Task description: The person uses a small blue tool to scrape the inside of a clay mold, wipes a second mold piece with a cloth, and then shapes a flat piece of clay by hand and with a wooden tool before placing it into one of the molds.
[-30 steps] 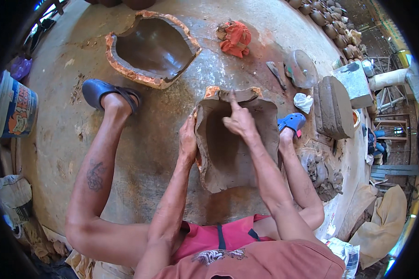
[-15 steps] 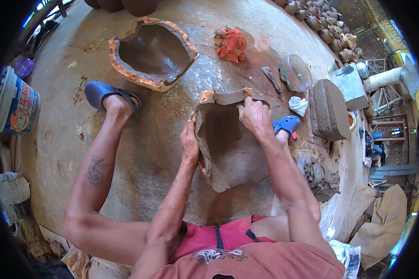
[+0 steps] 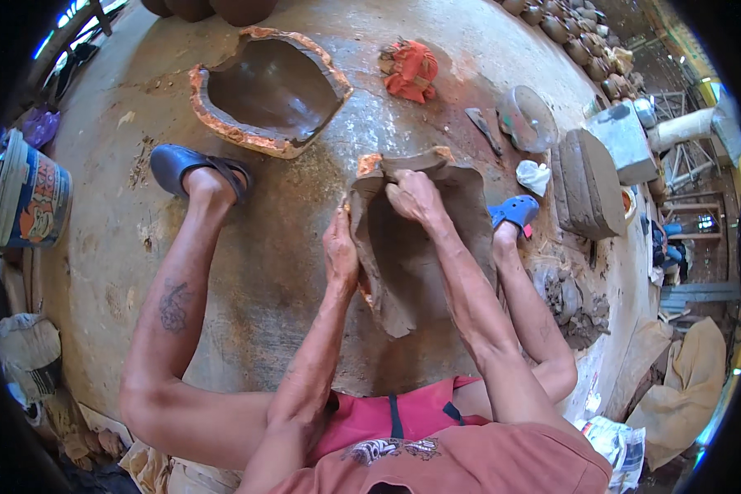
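Note:
Between my legs stands a mould half (image 3: 369, 163) with orange crusted edges, lined with a sheet of wet grey-brown clay (image 3: 466, 206). The clay's ragged lower edge hangs toward me. My left hand (image 3: 340, 251) grips the mould's left outer side, its fingers partly hidden behind the wall. Inside the hollow, close to the neck at the far end, my right hand (image 3: 414, 196) presses its curled fingers against the clay. A second clay-lined mould half (image 3: 202, 123) lies on the floor, farther off to the left.
A crumpled orange-red cloth (image 3: 410, 71) lies beyond the mould. Rightward are a knife-like blade (image 3: 483, 130), a clear plastic bowl (image 3: 527, 119), a stacked clay slab (image 3: 589, 185), a white crumpled bag (image 3: 533, 176) and clay lumps (image 3: 576, 305). A bucket (image 3: 37, 193) stands at left.
My right hand has moved left along the clay, from the right part of the rim to inside the neck. My left hand keeps its hold on the mould's side.

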Tool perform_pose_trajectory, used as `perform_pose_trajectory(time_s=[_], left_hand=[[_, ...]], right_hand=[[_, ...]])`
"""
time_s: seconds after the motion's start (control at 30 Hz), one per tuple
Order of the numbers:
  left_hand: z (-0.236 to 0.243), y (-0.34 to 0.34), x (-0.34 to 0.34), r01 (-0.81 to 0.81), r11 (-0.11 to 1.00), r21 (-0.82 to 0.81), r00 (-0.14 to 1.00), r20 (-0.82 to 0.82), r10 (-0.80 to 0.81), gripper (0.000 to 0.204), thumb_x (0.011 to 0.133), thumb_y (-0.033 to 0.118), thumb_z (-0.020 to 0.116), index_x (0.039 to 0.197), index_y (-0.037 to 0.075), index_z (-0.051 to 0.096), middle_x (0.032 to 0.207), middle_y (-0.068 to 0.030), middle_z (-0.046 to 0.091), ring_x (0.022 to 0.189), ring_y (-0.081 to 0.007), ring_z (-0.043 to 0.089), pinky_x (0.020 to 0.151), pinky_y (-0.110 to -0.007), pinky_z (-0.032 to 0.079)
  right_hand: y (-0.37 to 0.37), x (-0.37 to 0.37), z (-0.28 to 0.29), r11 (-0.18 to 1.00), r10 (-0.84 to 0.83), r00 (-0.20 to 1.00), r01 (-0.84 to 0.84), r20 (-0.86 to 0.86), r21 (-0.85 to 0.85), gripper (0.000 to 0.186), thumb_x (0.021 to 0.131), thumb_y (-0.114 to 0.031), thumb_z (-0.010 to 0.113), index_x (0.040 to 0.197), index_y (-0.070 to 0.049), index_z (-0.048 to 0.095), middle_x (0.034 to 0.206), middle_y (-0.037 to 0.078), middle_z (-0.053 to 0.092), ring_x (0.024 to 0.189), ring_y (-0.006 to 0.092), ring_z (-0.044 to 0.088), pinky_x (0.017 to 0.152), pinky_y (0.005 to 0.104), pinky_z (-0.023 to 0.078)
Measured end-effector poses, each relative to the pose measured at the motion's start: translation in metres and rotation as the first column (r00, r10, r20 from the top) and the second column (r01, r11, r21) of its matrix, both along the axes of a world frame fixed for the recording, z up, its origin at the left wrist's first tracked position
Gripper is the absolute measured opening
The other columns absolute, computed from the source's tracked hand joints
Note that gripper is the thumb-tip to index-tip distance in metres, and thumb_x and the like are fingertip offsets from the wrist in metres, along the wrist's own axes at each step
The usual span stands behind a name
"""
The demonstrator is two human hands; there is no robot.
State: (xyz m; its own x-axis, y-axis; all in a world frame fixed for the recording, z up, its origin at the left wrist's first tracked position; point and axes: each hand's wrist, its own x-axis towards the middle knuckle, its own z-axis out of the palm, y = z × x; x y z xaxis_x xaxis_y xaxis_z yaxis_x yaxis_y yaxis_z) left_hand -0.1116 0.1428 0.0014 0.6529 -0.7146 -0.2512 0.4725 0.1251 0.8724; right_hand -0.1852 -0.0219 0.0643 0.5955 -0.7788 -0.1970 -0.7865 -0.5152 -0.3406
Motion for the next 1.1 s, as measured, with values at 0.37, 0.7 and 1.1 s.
perform_pose_trajectory(time_s=[0.37, 0.7, 1.1], left_hand=[[-0.003, 0.007, 0.010, 0.042, 0.994, -0.103, 0.975, -0.211, -0.063, 0.053, 0.114, 0.033, 0.035, 0.147, -0.005, 0.051, 0.145, -0.0151, 0.057, 0.132, -0.0240, 0.055, 0.111, -0.037, 0.044], [-0.006, 0.005, 0.016, 0.031, 0.993, 0.111, 0.989, -0.147, -0.014, 0.055, 0.113, 0.038, 0.036, 0.149, -0.001, 0.049, 0.145, -0.0116, 0.057, 0.127, -0.0232, 0.058, 0.109, -0.038, 0.046], [-0.102, 0.036, 0.120, 0.171, 0.943, 0.284, 0.291, 0.900, -0.324, 0.059, 0.107, 0.028, 0.047, 0.158, -0.001, 0.038, 0.165, -0.0164, 0.036, 0.153, -0.0306, 0.032, 0.126, -0.041, 0.024]], right_hand=[[-0.016, -0.101, 0.120, 0.946, -0.311, 0.467, 0.240, 0.828, 0.220, 0.040, 0.101, -0.033, 0.061, 0.073, -0.005, 0.064, 0.064, 0.002, 0.064, 0.063, 0.0101, 0.064, 0.057, 0.0264, 0.049], [-0.032, -0.478, 0.148, 0.352, -0.583, 0.710, 0.659, 0.395, -0.665, 0.030, 0.102, -0.026, 0.057, 0.124, -0.008, 0.067, 0.126, 0.016, 0.069, 0.107, 0.0368, 0.068, 0.091, 0.0480, 0.053], [-0.077, -0.431, 0.096, 0.585, -0.599, 0.800, 0.447, 0.011, -0.677, 0.056, 0.093, -0.033, 0.063, 0.137, 0.002, 0.062, 0.152, 0.021, 0.053, 0.144, 0.0385, 0.046, 0.120, 0.0433, 0.038]])
